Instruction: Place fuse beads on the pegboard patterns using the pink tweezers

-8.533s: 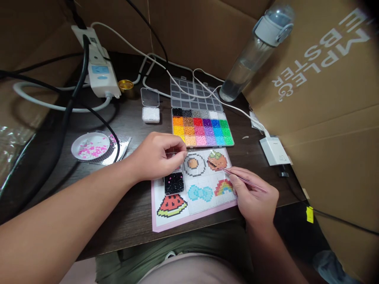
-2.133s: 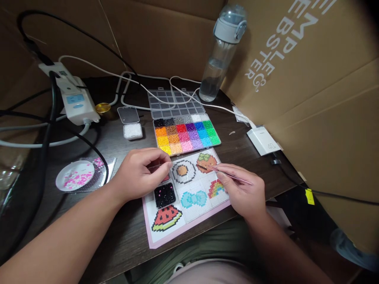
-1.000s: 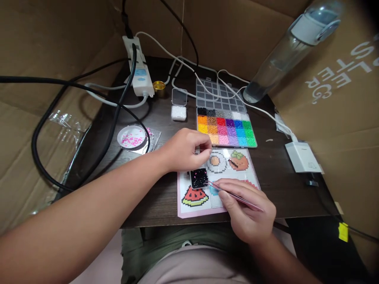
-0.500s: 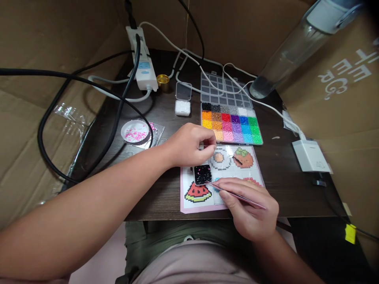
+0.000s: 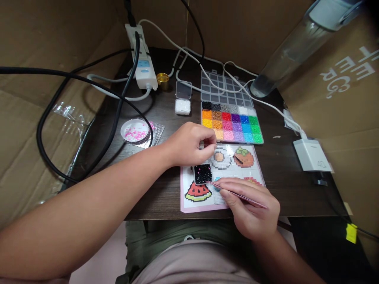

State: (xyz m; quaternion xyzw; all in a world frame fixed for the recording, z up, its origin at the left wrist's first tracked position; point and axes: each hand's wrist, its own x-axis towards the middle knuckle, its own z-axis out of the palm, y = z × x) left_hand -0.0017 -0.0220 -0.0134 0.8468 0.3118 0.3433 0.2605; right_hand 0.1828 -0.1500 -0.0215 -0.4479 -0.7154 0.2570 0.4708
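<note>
My right hand is closed around a pair of pink tweezers. Their tip meets the near right edge of a small square box of black beads, with a few pink ones among them. Just beyond that box, my left hand is closed, thumb against curled fingers; what it pinches, if anything, is hidden. Under both hands lies a pattern sheet with bead pictures of a watermelon slice, a fried egg and an orange fruit. A clear pegboard covers part of it.
Behind the sheet stands an open sorting case of coloured beads. A white dish of pink beads, a small box of white beads and a gold cup lie left. Cables, a power strip, a charger and a bottle surround them.
</note>
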